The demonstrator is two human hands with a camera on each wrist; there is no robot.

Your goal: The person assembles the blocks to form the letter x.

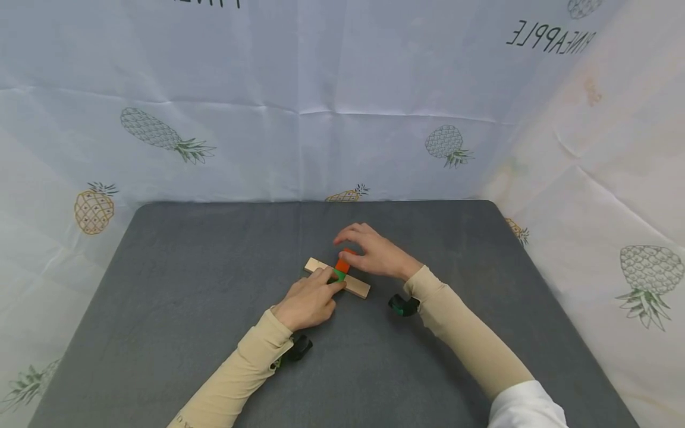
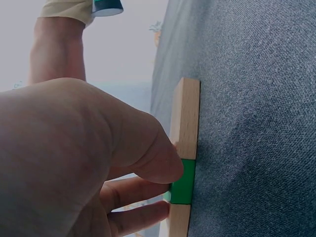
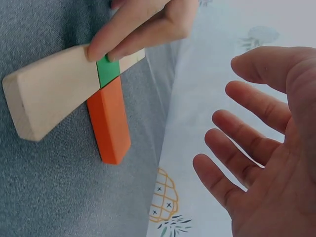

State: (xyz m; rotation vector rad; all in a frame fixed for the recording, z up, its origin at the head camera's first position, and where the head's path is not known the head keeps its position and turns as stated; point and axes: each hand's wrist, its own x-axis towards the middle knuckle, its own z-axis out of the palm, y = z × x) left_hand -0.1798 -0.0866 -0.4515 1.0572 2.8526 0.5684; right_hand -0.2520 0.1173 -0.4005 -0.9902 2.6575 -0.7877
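Observation:
A green block (image 1: 340, 276) lies in the middle of a row between a left wooden block (image 1: 314, 264) and a right wooden block (image 1: 358, 287). An orange block (image 3: 109, 123) meets the green block's far side, forming a T. My left hand (image 1: 306, 300) rests thumb and fingertips on top of the green block (image 2: 183, 182) and the wood beside it, the fingers fairly straight. Over the orange block hovers my right hand (image 1: 381, 255), its fingers spread and loosely bent. In the right wrist view these fingers (image 3: 247, 143) hold nothing and are apart from the blocks.
A dark grey tabletop (image 1: 214, 267) lies under the blocks. Behind and beside it hang pale cloths (image 1: 321, 148) with pineapple prints. Dark wrist cameras stick out under the left wrist (image 1: 299, 348) and the right wrist (image 1: 402, 305).

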